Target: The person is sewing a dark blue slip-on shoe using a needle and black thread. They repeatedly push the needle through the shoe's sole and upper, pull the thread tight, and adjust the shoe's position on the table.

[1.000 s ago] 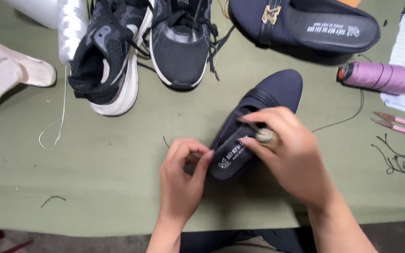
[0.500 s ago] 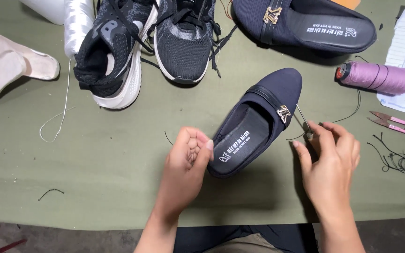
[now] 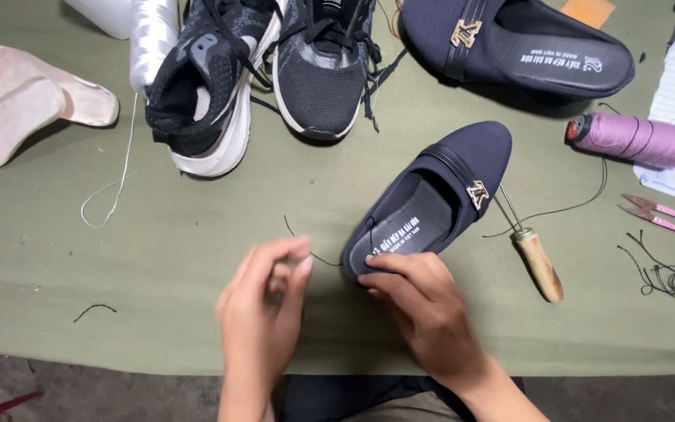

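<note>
A navy shoe's [image 3: 431, 199] heel is pinched by the right hand [image 3: 423, 301]; thread [image 3: 306, 248] is pinched by the left hand [image 3: 263, 312] and is best kept taut.

Left hand [image 3: 263, 309] pinched — right hand [image 3: 423, 305] curled

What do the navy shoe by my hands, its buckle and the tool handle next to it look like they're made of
Navy shoe: likely fabric or faux suede, matte with no shine. Its buckle: probably metal, gold-coloured and glinting. Tool handle: seems plain wood, pale tan and smooth, holding a thin steel-looking shaft.
</note>
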